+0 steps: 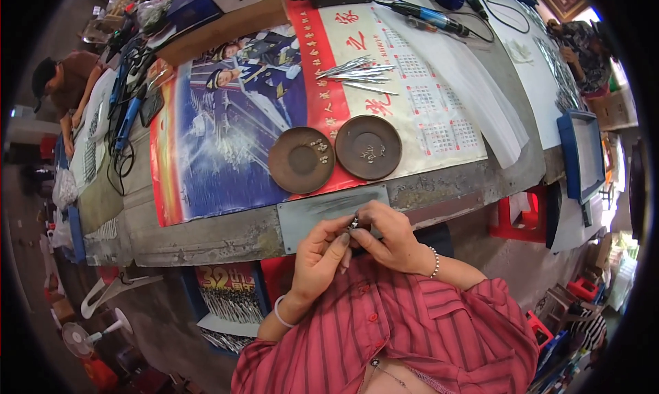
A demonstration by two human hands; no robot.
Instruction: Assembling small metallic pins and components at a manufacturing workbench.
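Note:
In front of my chest, at the table's near edge, both hands meet around a small shiny silver metal piece (354, 223). My left hand (319, 253) pinches it from the left between thumb and fingers. From the right, the thumb and fingers of my right hand (390, 237) close on it too. The fingers hide much of its shape. A grey metal plate (292, 219) lies just beyond my hands. Past it, two round brown dishes (285, 154) sit side by side, both with tiny silvery pieces inside. A bundle of thin silver strips (358, 71) lies farther off.
A printed calendar poster (226, 140) covers the worktop under the dishes. Blue handheld tools with cables (125, 126) lie at left; another blue tool (429, 18) lies at the back. A blue tray (580, 154) is at the right edge. People work at both sides.

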